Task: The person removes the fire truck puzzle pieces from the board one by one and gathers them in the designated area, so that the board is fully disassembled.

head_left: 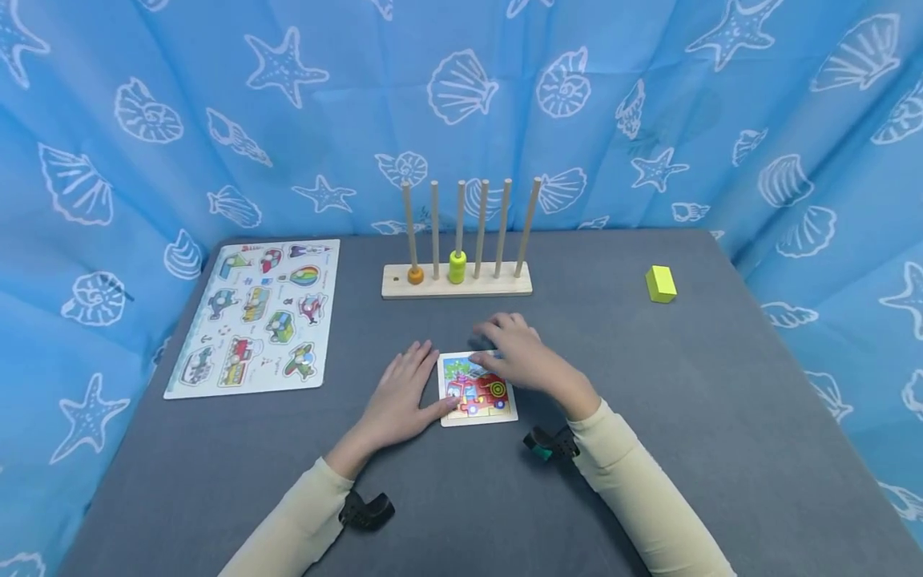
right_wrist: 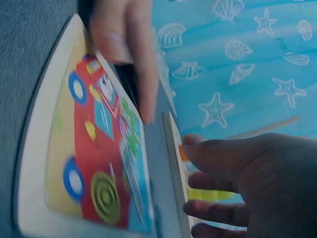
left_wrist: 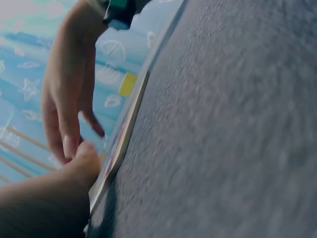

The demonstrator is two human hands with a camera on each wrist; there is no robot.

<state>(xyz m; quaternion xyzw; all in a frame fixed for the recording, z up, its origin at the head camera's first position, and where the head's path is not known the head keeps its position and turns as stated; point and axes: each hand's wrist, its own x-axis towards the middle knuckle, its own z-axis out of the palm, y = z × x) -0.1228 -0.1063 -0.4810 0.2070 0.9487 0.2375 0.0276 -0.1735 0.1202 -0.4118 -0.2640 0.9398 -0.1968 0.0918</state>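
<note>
Blue curtain (head_left: pixel 392 88), white seashell and starfish print: top and both sides of the frame. Grey tabletop (head_left: pixel 692 449): across the middle. Picture board (head_left: pixel 255 320): left. Left hand (head_left: pixel 400 401): lower centre, fingers extended, gripping nothing. Peg stand (head_left: pixel 457 292): upper centre. Jigsaw puzzle (head_left: pixel 474 394): centre, flat. Right hand (head_left: pixel 521 351): over puzzle's upper right, fingers apart, holding nothing. Yellow block (head_left: pixel 660 284): right.
</note>
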